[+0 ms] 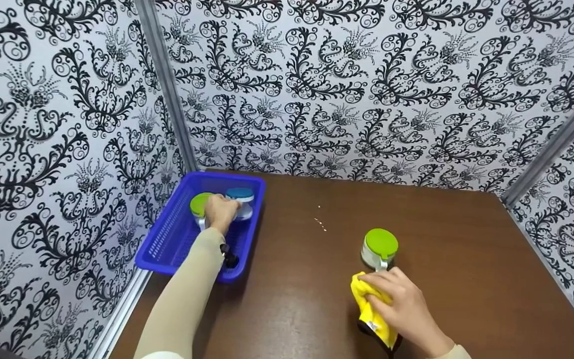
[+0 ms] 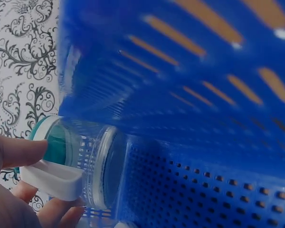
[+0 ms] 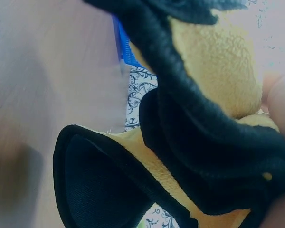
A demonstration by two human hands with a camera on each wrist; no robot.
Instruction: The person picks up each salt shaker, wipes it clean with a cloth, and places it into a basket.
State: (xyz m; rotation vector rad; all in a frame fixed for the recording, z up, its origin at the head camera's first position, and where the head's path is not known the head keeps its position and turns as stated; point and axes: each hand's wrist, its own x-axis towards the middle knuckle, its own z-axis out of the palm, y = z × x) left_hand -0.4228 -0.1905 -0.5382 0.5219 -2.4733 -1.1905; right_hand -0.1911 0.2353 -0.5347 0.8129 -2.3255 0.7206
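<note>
Basket point(image 1: 155, 267) has the teal-lidded jar point(image 1: 245, 202) inside, left hand point(image 1: 220, 212) gripping its handle point(image 2: 54, 181); I'd keep it upright, clear of its green-lidded neighbour point(image 1: 199, 203). Right hand point(image 1: 405, 301) is clutching the yellow cloth point(image 1: 368, 313), right of the basket.

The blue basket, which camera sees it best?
The head view: nearly the whole basket fits in the picture. The left wrist view has only parts, very close; the right wrist view, just a small blue piece.
</note>
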